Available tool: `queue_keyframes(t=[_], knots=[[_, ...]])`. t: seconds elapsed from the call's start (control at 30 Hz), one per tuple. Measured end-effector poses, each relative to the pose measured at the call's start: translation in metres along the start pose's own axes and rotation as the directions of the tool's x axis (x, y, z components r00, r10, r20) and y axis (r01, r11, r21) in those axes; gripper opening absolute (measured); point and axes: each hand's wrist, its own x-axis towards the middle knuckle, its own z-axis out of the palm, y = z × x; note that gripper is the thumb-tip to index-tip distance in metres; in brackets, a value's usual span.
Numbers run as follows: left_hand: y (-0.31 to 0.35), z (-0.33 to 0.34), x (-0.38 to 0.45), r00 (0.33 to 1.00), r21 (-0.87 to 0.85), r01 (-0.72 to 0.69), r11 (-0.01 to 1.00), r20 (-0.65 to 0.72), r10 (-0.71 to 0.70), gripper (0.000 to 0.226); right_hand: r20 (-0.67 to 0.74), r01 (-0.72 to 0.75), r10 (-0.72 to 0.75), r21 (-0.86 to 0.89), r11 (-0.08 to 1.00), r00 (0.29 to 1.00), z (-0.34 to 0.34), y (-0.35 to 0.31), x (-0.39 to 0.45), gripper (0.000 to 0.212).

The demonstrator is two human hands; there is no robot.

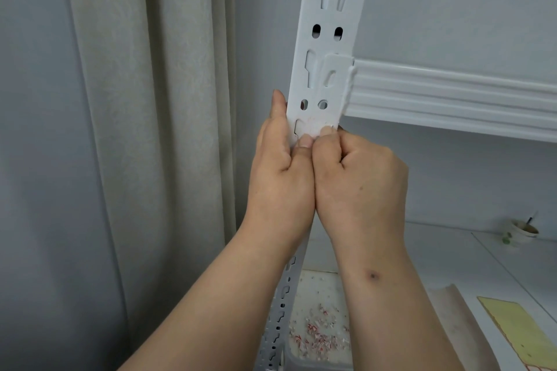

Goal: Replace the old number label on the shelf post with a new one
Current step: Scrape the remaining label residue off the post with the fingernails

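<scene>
- post (327,39): white, faint pink smear low down
- beam (452,93): white
- curtain (144,99): beige, faint leaf pattern
- wall (30,129): grey
- scraps (316,337): red and white
- sheet (518,328): yellow
- cup (523,232): white, green spots

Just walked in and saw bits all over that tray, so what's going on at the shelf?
A person is working at the white shelf post with both bare hands. The left hand braces the post's edge, thumb on its face; the right hand picks with its fingertips at faint reddish label residue just below the beam. Red and white scraps lie in the tray below. No new label is visible yet.
</scene>
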Motion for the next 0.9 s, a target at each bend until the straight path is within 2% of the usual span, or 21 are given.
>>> queue_keyframes(t=[0.33, 0.57, 0.67, 0.9], knots=[[0.0026, -0.0004, -0.0014, 1.0, 0.018, -0.005, 1.0, 0.014, 0.005, 0.068, 0.009, 0.039, -0.038, -0.129, 0.991, 0.999, -0.0005, -0.0024, -0.001, 0.038], [0.0024, 0.0005, -0.0014, 1.0, 0.028, -0.005, 1.0, 0.0, 0.005, 0.069, 0.023, -0.043, 0.041, 0.06, 0.997, 0.999, -0.0041, -0.0036, -0.0027, 0.045], [0.0014, 0.0006, -0.0011, 1.0, 0.032, -0.005, 0.999, -0.008, 0.006, 0.068, 0.007, -0.063, 0.063, 0.082, 0.995, 0.998, -0.0035, -0.0041, -0.0008, 0.053], [0.0038, 0.0015, -0.0029, 1.0, 0.039, -0.004, 0.999, -0.013, 0.005, 0.07, -0.005, -0.05, 0.05, 0.09, 0.995, 0.999, -0.0033, -0.0032, 0.0003, 0.053]])
